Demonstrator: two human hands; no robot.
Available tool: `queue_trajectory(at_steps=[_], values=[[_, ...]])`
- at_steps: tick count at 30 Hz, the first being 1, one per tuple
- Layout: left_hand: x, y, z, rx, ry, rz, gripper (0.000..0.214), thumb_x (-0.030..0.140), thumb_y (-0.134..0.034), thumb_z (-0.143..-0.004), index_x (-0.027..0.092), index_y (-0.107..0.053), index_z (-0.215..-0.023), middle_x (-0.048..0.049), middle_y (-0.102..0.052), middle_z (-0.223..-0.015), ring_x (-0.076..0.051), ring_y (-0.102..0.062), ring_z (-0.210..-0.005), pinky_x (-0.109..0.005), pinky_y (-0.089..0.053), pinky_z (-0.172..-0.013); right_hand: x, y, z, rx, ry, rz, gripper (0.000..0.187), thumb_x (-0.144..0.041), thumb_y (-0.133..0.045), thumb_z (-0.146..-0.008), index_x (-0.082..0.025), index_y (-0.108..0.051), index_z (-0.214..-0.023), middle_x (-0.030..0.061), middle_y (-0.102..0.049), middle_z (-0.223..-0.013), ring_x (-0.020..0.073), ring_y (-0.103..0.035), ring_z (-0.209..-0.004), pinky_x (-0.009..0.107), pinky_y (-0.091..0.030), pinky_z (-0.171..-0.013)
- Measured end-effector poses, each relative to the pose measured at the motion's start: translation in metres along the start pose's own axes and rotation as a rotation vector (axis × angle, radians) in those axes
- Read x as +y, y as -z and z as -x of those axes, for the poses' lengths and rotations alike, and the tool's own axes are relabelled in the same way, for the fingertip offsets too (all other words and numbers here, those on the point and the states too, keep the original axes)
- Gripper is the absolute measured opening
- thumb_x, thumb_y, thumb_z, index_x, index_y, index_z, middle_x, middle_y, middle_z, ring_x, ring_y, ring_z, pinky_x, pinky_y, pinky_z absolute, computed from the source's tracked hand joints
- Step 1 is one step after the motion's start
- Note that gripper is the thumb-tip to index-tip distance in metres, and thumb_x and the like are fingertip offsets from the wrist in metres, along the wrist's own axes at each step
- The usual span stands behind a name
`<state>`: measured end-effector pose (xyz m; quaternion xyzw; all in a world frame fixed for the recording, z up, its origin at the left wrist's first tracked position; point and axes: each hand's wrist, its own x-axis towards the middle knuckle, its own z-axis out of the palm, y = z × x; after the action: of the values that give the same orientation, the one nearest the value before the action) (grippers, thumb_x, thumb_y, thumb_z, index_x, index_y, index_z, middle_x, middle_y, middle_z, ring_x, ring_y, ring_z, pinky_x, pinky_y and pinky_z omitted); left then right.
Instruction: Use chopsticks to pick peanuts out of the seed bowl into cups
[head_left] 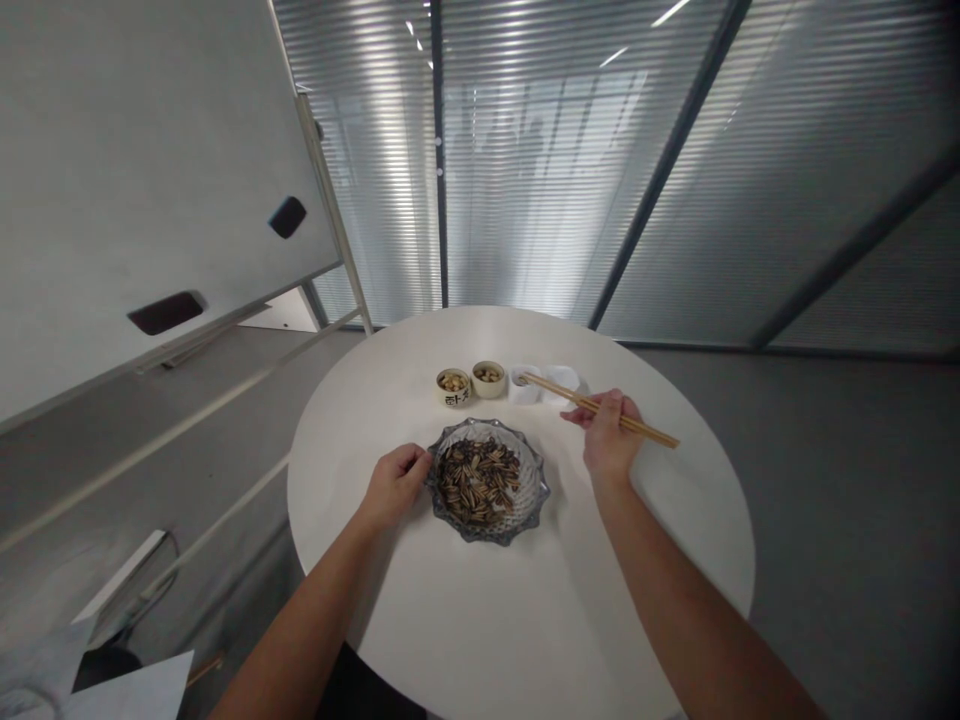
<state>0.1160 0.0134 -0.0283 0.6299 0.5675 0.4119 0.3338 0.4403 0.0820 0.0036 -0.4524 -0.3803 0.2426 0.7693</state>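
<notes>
The right hand (611, 437) is clenched on a pair of wooden chopsticks (600, 408), tips pointing left over the worktop (600, 570) and clear of the bowl. The left hand (394, 487) is loosely clenched, with nothing visible in it, and sits at the rim of a scalloped glass bowl (537, 490) holding striped sunflower seeds (478, 480). Beyond the bowl stand two small ceramic cups (470, 380) of shelled nuts (453, 382) — beside them, two white dishes (561, 378).
</notes>
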Motion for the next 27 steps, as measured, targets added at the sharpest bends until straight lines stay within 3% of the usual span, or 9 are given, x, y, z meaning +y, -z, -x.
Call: queue_trajectory(at_steps=[5, 10, 15, 20, 24, 27], values=[[0.004, 0.001, 0.000, 0.011, 0.000, 0.004, 0.039, 0.051, -0.055, -0.092, 0.018, -0.061, -0.071, 0.0014, -0.055, -0.065, -0.014, -0.050, -0.065, -0.025, -0.038, -0.060, -0.003, -0.001, 0.000, -0.014, -0.009, -0.040, 0.049, -0.066, -0.058, -0.092, -0.018, -0.060, -0.079, -0.0045, -0.061, -0.059, 0.0111, -0.061, -0.047, 0.031, -0.065, -0.054], [0.006, 0.002, 0.000, -0.012, 0.003, -0.006, 0.039, 0.050, -0.054, -0.092, 0.018, -0.062, -0.071, 0.0004, -0.056, -0.066, -0.015, -0.051, -0.066, -0.025, -0.038, -0.061, -0.016, 0.000, 0.002, 0.004, -0.016, -0.205, 0.047, -0.062, -0.064, -0.090, -0.018, -0.060, -0.074, -0.0053, -0.059, -0.055, 0.0120, -0.058, -0.041, 0.033, -0.062, -0.045], [0.008, 0.002, 0.000, -0.001, 0.010, -0.005, 0.038, 0.049, -0.054, -0.092, 0.018, -0.062, -0.071, 0.0008, -0.056, -0.065, -0.015, -0.051, -0.065, -0.025, -0.038, -0.060, -0.029, 0.006, 0.014, -0.209, -0.126, -0.258, 0.044, -0.059, -0.070, -0.087, -0.018, -0.063, -0.072, -0.0028, -0.064, -0.058, 0.0118, -0.056, -0.037, 0.031, -0.057, -0.037], [0.007, 0.002, 0.000, 0.000, 0.015, 0.005, 0.039, 0.050, -0.054, -0.091, 0.019, -0.061, -0.070, 0.0012, -0.055, -0.064, -0.014, -0.050, -0.064, -0.025, -0.037, -0.059, -0.036, 0.011, 0.031, -0.449, -0.202, -0.083, 0.035, -0.049, -0.080, -0.082, -0.019, -0.065, -0.072, -0.0021, -0.066, -0.056, 0.0123, -0.058, -0.037, 0.026, -0.054, -0.038], [0.007, 0.003, 0.000, -0.006, 0.017, 0.000, 0.039, 0.052, -0.054, -0.091, 0.019, -0.061, -0.070, 0.0008, -0.056, -0.065, -0.015, -0.050, -0.065, -0.025, -0.038, -0.060, -0.041, 0.011, 0.038, -0.560, -0.188, 0.013, 0.039, -0.052, -0.073, -0.087, -0.019, -0.064, -0.069, -0.0020, -0.062, -0.049, 0.0128, -0.058, -0.037, 0.025, -0.053, -0.040], [0.009, 0.003, 0.000, -0.003, 0.019, -0.010, 0.040, 0.052, -0.054, -0.091, 0.018, -0.061, -0.070, 0.0003, -0.056, -0.065, -0.015, -0.050, -0.065, -0.026, -0.037, -0.061, -0.043, 0.010, 0.039, -0.575, -0.204, 0.027, 0.043, -0.057, -0.071, -0.088, -0.019, -0.063, -0.069, -0.0025, -0.060, -0.047, 0.0128, -0.055, -0.036, 0.027, -0.053, -0.040]])
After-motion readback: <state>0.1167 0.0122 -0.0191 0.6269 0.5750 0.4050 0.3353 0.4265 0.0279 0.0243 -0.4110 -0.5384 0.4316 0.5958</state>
